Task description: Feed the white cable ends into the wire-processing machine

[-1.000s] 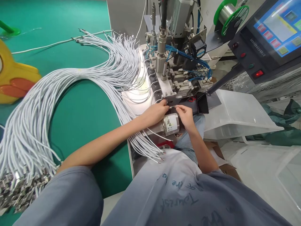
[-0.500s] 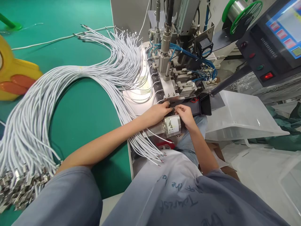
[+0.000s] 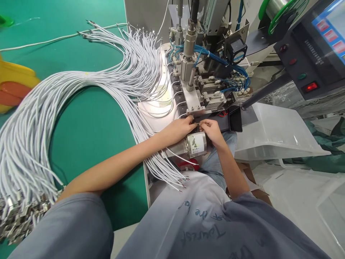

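Observation:
My left hand [image 3: 183,126] and my right hand [image 3: 210,130] meet at the front edge of the machine [image 3: 188,70], fingertips almost touching. Fingers of both hands are closed in a pinch. A tiny dark piece shows between them, too small to name; it may be the end of a cable. Just below the hands sits a metal cylinder with a white label [image 3: 196,143]. Several white cables [image 3: 176,94] run into slots along the machine's left side, close to my left hand. Under my left forearm passes a thick bundle of white cables [image 3: 115,94].
Metal connectors [image 3: 24,212] end the bundle at the lower left of the green table [image 3: 81,144]. At the right are a control panel with a screen [image 3: 309,54], a wire spool [image 3: 280,10] and a translucent plastic bin [image 3: 280,136]. A yellow and orange object [image 3: 16,84] stands at the left.
The whole view has shifted slightly as my head turned. Both hands keep the same place at the machine's front edge, with fingers still pinched.

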`<state>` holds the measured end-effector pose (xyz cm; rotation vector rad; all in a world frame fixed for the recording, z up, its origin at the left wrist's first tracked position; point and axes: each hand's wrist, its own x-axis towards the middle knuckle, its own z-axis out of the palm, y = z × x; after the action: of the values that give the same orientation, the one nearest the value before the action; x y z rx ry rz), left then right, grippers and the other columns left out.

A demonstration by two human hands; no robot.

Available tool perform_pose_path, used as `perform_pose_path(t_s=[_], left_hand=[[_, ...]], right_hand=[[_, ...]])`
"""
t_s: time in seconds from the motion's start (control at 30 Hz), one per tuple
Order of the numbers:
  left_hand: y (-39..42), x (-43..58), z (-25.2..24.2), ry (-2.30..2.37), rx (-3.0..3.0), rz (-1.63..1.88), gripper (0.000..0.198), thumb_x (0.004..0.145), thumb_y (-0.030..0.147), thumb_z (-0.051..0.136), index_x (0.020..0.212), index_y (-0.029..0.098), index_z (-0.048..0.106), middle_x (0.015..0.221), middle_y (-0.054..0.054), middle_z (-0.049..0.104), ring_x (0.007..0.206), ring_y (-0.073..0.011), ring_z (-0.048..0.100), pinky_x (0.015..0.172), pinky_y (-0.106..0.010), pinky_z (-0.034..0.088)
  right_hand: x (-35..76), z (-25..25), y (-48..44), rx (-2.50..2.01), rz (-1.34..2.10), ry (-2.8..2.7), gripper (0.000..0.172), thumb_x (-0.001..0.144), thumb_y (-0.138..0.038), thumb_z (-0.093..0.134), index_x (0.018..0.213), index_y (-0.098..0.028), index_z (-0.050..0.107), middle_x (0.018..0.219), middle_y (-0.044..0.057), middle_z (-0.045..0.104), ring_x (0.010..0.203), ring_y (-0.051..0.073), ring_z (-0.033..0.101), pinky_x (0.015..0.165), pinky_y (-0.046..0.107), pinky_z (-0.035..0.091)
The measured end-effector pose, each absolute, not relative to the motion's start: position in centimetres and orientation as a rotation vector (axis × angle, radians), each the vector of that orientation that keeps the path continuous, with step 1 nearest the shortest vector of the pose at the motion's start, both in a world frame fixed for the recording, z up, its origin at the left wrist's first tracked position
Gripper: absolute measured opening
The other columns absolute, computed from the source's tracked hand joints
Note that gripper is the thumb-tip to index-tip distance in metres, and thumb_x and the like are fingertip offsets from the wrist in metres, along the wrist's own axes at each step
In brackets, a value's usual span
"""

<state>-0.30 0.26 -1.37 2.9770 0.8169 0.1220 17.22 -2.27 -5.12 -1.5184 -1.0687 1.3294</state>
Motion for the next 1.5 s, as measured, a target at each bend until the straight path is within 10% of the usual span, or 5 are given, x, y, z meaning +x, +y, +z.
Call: perform_pose_path(t_s=[0.5,0.67,1.1,1.5], left_hand=[[0.0,-0.2,-1.0,0.852,3.049,0.131,0.029,0.087,0.009,0.039,0.106,0.012,0.061,0.094,-0.011,0.056,0.07,-0.0158,0.06,0.053,-0.026,0.04],[-0.5,-0.6,0.6,0.962,3.05,-0.028,0.022,0.079,0.004,0.046,0.072,0.011,0.066,0.069,-0.009,0.057,0.068,-0.0211,0.06,0.052,-0.029,0.035],[-0.5,-0.6,1.6,1.426,2.809,-0.15,0.028,0.079,0.001,0.038,0.085,0.008,0.064,0.083,-0.014,0.061,0.07,-0.0236,0.062,0.05,-0.028,0.031],[-3.8,0.7,1.2,0.571,2.254,0.758,0.033,0.09,0.039,0.047,0.098,0.012,0.064,0.086,-0.009,0.063,0.075,-0.0137,0.059,0.064,-0.023,0.045]], right_hand=[[16.9,-5.7,-2.1,-1.442,1.377,-1.099,0.025,0.069,-0.042,0.06,0.064,-0.02,0.049,0.052,-0.005,0.044,0.047,0.008,0.038,0.045,0.022,0.029],[17.0,-6.7,-1.8,-1.353,1.368,-1.259,0.033,0.076,-0.049,0.053,0.062,-0.021,0.04,0.051,-0.008,0.026,0.045,0.007,0.025,0.044,0.022,0.022],[13.6,-1.7,-12.5,-1.784,0.661,-1.899,0.014,0.079,-0.029,0.056,0.081,-0.021,0.066,0.071,0.003,0.069,0.064,0.016,0.061,0.061,0.026,0.042],[17.8,0.2,-9.5,-1.423,1.116,-1.297,0.015,0.064,-0.031,0.071,0.068,-0.018,0.064,0.065,-0.001,0.065,0.06,0.013,0.059,0.057,0.025,0.048]])
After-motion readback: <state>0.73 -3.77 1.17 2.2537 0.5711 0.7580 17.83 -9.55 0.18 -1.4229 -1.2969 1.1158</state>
